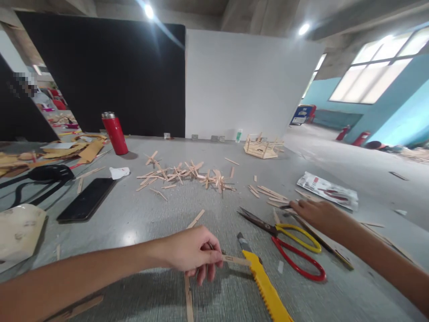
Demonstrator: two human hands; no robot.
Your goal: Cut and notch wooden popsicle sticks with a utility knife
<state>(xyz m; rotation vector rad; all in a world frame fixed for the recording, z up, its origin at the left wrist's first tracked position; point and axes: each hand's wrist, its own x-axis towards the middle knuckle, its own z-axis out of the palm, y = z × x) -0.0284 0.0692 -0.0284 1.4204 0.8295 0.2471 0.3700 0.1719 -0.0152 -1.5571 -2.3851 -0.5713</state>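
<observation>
Between the thumb and fingers of my left hand (pixel 197 252) is a flat wooden craft stick (pixel 236 260), pointing right with its end over a yellow utility knife (pixel 263 281). Under that hand, another wooden strip (pixel 188 297) lies on the table. My right hand (pixel 311 214) is stretched to the right side, fingers bent down at a small dark tip (pixel 285 207); what they grip is mostly hidden. A long dark, narrow strip (pixel 321 241) runs beneath that forearm. Scissors (pixel 276 230) with yellow and red handles lie with blades parted between my hands.
Loose craft sticks (pixel 181 172) are heaped mid-table, with a small wooden frame model (pixel 263 147) behind. A red flask (pixel 115 134), black phone (pixel 87 200) and crumpled paper (pixel 119 173) stand or lie left. A white packet (pixel 327 190) lies right. Panels border the back.
</observation>
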